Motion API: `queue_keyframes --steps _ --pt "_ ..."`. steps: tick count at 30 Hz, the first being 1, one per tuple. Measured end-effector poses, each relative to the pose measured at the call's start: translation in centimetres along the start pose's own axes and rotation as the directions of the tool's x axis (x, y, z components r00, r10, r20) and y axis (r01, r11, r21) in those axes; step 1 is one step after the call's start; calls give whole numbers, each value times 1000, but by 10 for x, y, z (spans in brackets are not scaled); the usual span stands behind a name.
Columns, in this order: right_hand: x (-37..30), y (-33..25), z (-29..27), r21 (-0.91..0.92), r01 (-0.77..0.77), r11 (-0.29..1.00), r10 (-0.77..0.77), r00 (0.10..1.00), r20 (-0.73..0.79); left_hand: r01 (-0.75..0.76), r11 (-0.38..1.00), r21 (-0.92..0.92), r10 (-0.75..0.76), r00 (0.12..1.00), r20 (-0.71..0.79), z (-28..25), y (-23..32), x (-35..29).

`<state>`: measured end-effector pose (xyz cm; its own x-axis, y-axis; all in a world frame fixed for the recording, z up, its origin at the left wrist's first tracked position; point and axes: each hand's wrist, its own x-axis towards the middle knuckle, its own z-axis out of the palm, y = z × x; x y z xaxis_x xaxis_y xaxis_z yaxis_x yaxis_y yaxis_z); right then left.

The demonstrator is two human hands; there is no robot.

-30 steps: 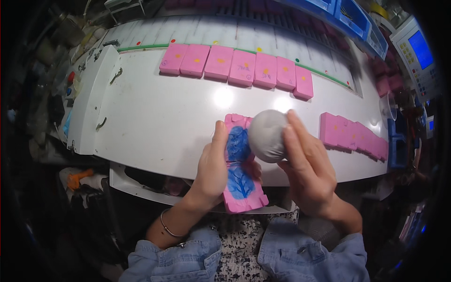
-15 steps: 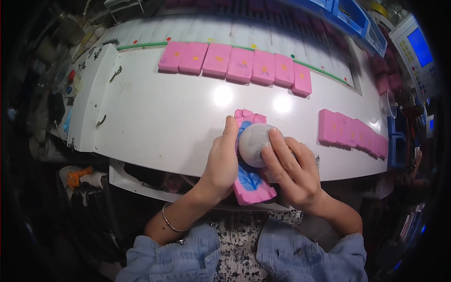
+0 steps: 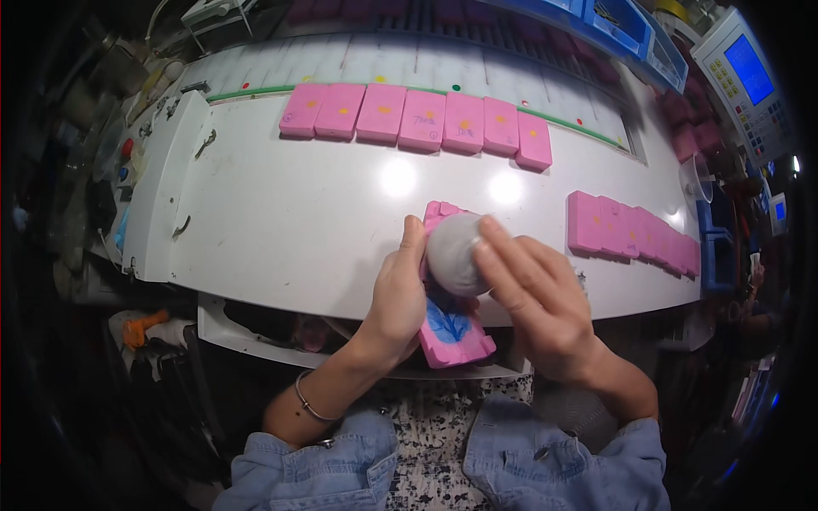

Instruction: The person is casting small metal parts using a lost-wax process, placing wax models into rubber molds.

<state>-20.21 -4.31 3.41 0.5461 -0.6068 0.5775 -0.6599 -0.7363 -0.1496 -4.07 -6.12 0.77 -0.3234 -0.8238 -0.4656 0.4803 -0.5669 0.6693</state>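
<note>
Since the earliest frame, the gray ball point(image 3: 452, 257) has shifted leftward, from beside the pink mould point(image 3: 458, 353) to above its upper half, covering the blue recess there; against the middle frame it sits only slightly differently. The right hand point(image 3: 550, 313) has its fingers point(image 3: 504, 274) bent close together over the ball's right side, keeping hold of it; its thumb is hidden. Whether the ball touches the mould cannot be told. The left hand point(image 3: 395, 298) is closed along the mould's left edge, thumb pointing up the frame, the other fingers mostly out of sight behind it. The mould is held slightly tilted at the centre of the frame, over the near edge of the white tabletop point(image 3: 273, 204); its lower blue recess point(image 3: 446, 322), with branching lines, shows below the ball. A bracelet point(image 3: 308, 399) circles the left wrist, and denim sleeves point(image 3: 315, 468) reach in from the bottom edge.

Farther out, a row of seven pink blocks point(image 3: 421, 123) lies across the upper centre, just below a green strip point(image 3: 256, 94). Another row of pink blocks point(image 3: 615, 226) runs along the right. Blue bins point(image 3: 622, 32) and a control panel point(image 3: 750, 77) with a blue screen fill the upper right.
</note>
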Motion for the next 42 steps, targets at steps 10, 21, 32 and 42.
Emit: queue_keyframes --steps 10,21,32,42 --pt "-1 -2 -5 99 -164 981 156 984 85 -108 981 161 89 989 120 -5 -8 1" --pt "-8 -30 -16 269 -249 931 191 956 223 -538 822 186 520 842 141 -1 -6 2" --pt "-12 -31 -15 179 -284 942 244 945 220 -608 749 262 569 793 215 -2 -12 10" --pt "-12 -18 -30 275 -447 851 402 892 206 -631 736 245 613 775 153 -8 -8 16"
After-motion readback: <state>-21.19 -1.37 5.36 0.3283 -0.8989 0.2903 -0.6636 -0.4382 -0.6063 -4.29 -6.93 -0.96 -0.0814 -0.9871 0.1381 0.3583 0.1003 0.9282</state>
